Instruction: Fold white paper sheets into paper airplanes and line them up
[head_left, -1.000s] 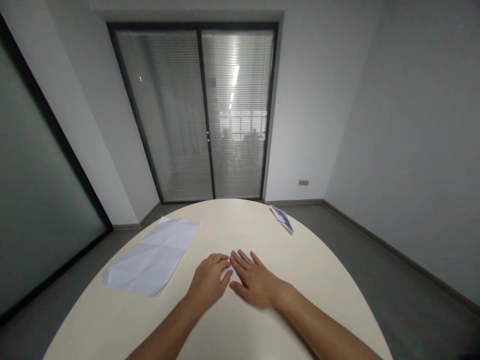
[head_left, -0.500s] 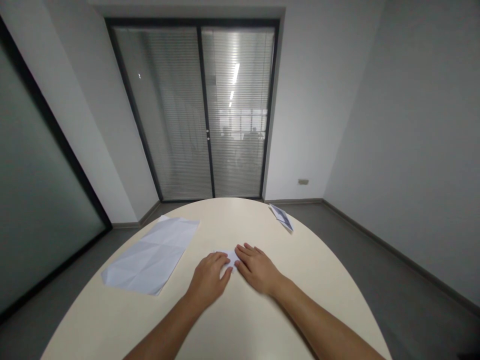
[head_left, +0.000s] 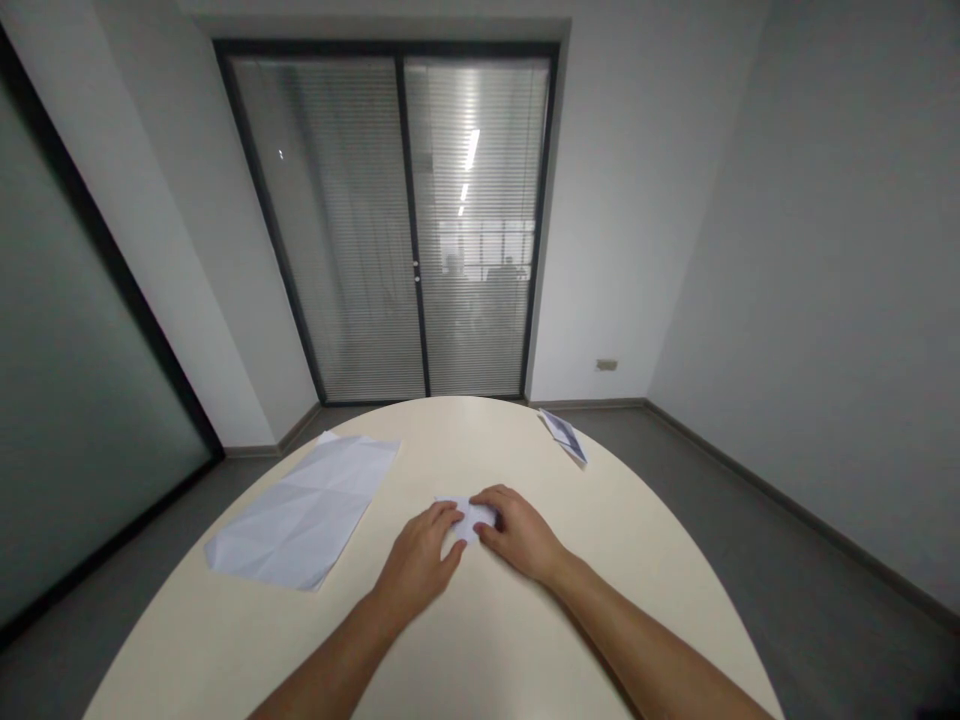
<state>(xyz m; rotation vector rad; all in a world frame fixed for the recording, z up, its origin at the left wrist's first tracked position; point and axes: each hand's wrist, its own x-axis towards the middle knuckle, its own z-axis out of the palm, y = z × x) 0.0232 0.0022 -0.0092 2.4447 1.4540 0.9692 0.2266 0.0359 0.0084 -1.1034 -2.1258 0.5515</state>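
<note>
Head cam: L hand & R hand, half-curled, at opp sides of the small white paper btwn them, pinch vs press can't tell, light even pressure's best, smooth curved-edge table below, big matte creased sheet off left.

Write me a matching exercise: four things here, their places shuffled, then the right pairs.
1. small folded white paper
2. large creased white paper
3. folded white-and-grey paper
4. black-framed glass panels

A. beyond the round-edged cream table
B. at the table's far right edge
C. between left hand and right hand
D. on the table's left side

Pairs: 1-C; 2-D; 3-B; 4-A
</note>
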